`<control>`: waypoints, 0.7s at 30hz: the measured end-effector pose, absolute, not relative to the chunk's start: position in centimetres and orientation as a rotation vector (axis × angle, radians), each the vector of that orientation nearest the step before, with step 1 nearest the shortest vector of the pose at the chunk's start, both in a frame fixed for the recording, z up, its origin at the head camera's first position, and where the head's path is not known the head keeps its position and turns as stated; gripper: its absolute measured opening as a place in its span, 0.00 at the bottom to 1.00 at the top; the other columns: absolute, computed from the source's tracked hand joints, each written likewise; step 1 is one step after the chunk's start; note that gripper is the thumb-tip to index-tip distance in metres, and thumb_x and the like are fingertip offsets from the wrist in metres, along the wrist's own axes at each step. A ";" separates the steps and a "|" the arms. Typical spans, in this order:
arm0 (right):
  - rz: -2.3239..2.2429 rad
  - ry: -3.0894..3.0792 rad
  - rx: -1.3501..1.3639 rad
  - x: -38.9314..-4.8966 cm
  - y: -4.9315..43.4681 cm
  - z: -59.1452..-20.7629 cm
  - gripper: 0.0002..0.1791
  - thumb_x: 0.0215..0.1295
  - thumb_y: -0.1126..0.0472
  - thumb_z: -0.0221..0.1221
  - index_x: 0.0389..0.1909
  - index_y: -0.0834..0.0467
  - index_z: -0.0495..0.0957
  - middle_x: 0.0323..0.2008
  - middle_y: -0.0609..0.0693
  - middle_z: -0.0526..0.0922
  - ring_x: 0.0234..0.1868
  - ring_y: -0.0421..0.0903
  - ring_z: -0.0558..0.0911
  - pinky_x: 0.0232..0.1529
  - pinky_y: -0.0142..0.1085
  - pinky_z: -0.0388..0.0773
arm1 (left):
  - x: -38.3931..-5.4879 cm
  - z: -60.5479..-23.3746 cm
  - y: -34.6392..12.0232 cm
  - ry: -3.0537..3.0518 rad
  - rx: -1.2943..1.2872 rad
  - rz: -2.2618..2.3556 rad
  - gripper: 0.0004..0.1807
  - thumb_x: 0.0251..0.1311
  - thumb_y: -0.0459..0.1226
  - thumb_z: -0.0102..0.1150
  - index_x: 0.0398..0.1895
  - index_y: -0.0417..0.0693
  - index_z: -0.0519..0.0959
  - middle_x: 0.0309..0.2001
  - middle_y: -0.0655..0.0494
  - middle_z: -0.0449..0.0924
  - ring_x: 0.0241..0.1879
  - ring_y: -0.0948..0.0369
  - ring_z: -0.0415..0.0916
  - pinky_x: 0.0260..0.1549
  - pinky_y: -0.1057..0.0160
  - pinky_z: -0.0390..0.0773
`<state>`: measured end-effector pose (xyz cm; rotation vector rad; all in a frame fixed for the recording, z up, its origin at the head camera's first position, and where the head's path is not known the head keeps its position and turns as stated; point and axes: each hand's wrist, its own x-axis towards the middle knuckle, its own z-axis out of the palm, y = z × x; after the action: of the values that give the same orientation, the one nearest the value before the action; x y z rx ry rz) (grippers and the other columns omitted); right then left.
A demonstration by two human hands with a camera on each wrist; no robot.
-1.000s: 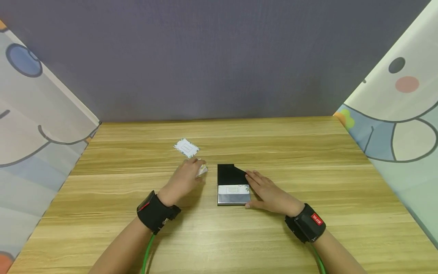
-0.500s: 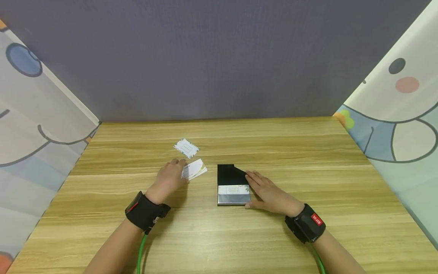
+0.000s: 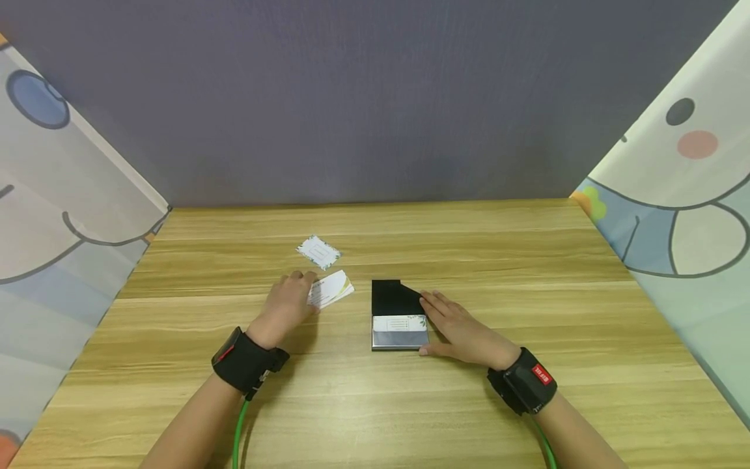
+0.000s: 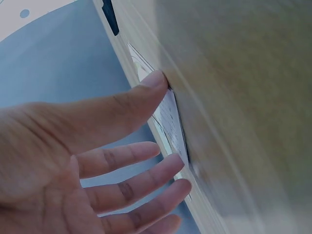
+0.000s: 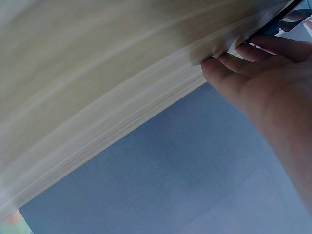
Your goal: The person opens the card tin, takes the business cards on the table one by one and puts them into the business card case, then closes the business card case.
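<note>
A small stack of white business cards (image 3: 331, 288) with a gold curve at one corner lies left of centre on the table. My left hand (image 3: 285, 304) is at its left end, and the left wrist view shows the thumb tip (image 4: 155, 79) right at the cards' edge, the fingers loosely extended and apart from the thumb. An opened black card case (image 3: 395, 299) lies in the middle, a leaf-patterned white card (image 3: 398, 324) showing above its silvery pocket (image 3: 401, 339). My right hand (image 3: 459, 331) rests along the case's right side, fingers extended, thumb at its lower corner.
Beyond the left hand, a white card with a leafy border (image 3: 319, 252) lies flat on the wooden table (image 3: 375, 404). A dark grey panel (image 3: 375, 104) rises behind the table, with cartoon-printed sheets at both sides. Green cables (image 3: 237, 433) run from the black wrist straps.
My left hand has drawn back to the left from over the cards, uncovering most of them, and then slowed almost to a stop. The right hand and the case have stayed put.
</note>
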<state>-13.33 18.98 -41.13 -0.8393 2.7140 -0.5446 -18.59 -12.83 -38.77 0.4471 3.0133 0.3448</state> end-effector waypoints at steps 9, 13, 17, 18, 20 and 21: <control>-0.542 2.723 -0.831 -13.4 19.0 -41.2 0.48 0.56 0.42 0.58 0.68 0.67 0.50 0.71 0.60 0.47 0.71 0.59 0.46 0.66 0.54 0.49 | -18.7 -39.0 -12.9 3.030 0.408 0.422 0.37 0.34 0.34 0.75 0.52 0.34 0.70 0.41 0.36 0.69 0.37 0.45 0.71 0.35 0.49 0.74; -0.539 2.723 -0.834 -13.4 18.9 -41.2 0.48 0.56 0.41 0.58 0.68 0.66 0.50 0.71 0.60 0.47 0.71 0.59 0.47 0.66 0.54 0.50 | -18.7 -39.0 -12.9 3.029 0.393 0.452 0.33 0.36 0.33 0.73 0.50 0.33 0.72 0.41 0.37 0.69 0.37 0.46 0.71 0.35 0.50 0.74; -0.539 2.719 -0.835 -13.4 18.9 -41.2 0.48 0.57 0.41 0.58 0.68 0.66 0.50 0.71 0.60 0.47 0.71 0.59 0.46 0.66 0.53 0.49 | -18.8 -38.9 -12.8 3.020 0.390 0.470 0.20 0.49 0.32 0.65 0.47 0.35 0.74 0.40 0.38 0.73 0.35 0.49 0.73 0.30 0.55 0.74; -0.537 2.719 -0.836 -13.4 18.8 -41.2 0.48 0.57 0.41 0.57 0.68 0.66 0.50 0.71 0.60 0.47 0.71 0.59 0.47 0.66 0.53 0.49 | -18.8 -38.8 -12.8 3.018 0.391 0.484 0.17 0.52 0.31 0.62 0.46 0.35 0.75 0.40 0.39 0.75 0.33 0.51 0.74 0.27 0.57 0.74; -0.534 2.719 -0.838 -13.4 18.8 -41.2 0.48 0.57 0.41 0.57 0.68 0.66 0.50 0.71 0.60 0.47 0.71 0.59 0.47 0.66 0.53 0.49 | -18.9 -38.7 -12.8 3.011 0.392 0.518 0.13 0.56 0.30 0.57 0.45 0.37 0.76 0.38 0.41 0.78 0.29 0.55 0.74 0.22 0.61 0.71; -0.532 2.721 -0.837 -13.4 18.8 -41.2 0.48 0.57 0.41 0.57 0.68 0.66 0.50 0.71 0.60 0.47 0.71 0.59 0.47 0.66 0.53 0.49 | -18.9 -38.6 -12.8 3.008 0.394 0.536 0.12 0.57 0.29 0.55 0.45 0.37 0.76 0.38 0.41 0.79 0.27 0.56 0.73 0.21 0.62 0.69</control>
<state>-13.39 18.83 -41.19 -0.8375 2.7207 -0.5322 -18.86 -12.79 -38.61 0.3939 3.0083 0.5360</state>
